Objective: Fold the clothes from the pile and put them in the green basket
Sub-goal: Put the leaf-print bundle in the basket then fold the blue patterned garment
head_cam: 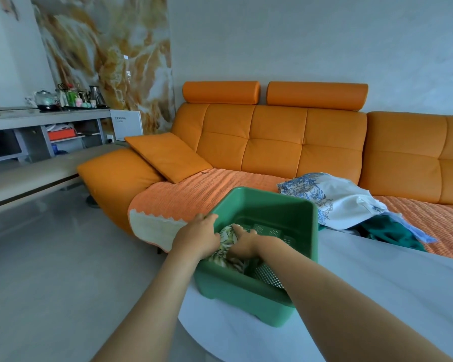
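The orange sofa (277, 142) backs the white worktop (390, 262), with open floor to the left. The green basket (246, 293) sits at the worktop's curved left edge, and the clothes pile (338, 202) lies just right of it. Inside the basket, the fingers of the left hand (196, 237) and right hand (243, 244) curl onto a leaf-print garment (224, 246).

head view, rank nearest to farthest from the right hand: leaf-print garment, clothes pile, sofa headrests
1. leaf-print garment, touching the right hand, inside the green basket
2. clothes pile, to the right, past the basket
3. sofa headrests, high at the back
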